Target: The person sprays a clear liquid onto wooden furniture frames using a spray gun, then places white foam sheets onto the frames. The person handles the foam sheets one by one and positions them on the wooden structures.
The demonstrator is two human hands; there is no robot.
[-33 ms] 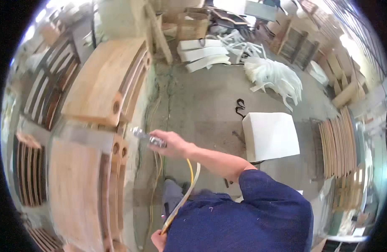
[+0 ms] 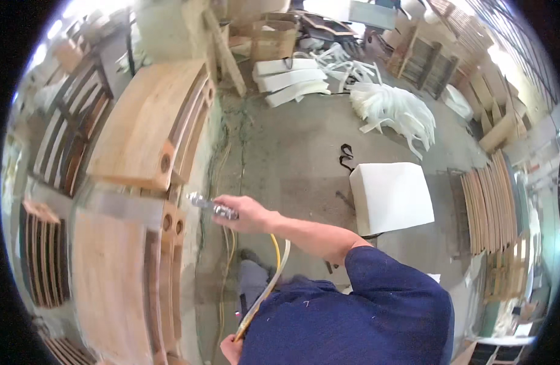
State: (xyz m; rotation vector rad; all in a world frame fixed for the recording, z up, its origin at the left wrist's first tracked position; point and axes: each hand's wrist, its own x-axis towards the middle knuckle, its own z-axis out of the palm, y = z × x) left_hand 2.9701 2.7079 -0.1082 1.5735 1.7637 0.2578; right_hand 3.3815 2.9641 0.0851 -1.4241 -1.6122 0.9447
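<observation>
My right hand (image 2: 248, 214) grips a metal spray gun (image 2: 214, 207), its nozzle toward the wooden pieces on the left. A yellow hose (image 2: 276, 248) and a clear, whitish hose (image 2: 284, 254) run from below that hand down along my body. At the lower edge, my left hand (image 2: 231, 349) is closed around the hoses. Nearest the gun is a large wooden piece (image 2: 108, 267) with a broad pale face and round holes in its end. Beyond it lies a similar curved wooden piece (image 2: 147, 121), with a narrow gap between them.
A white foam-like block (image 2: 392, 198) stands on the floor (image 2: 292, 158) to my right. Farther off lie a heap of white strips (image 2: 394, 112) and stacked white slabs (image 2: 292, 82). Upright boards (image 2: 491, 204) line the right side. A hose (image 2: 231, 243) trails along the floor by the wooden pieces.
The spray gun and my right hand sit slightly lower in the view. The wooden pieces also shift a little, as the view moves slightly. Both hands keep their grip.
</observation>
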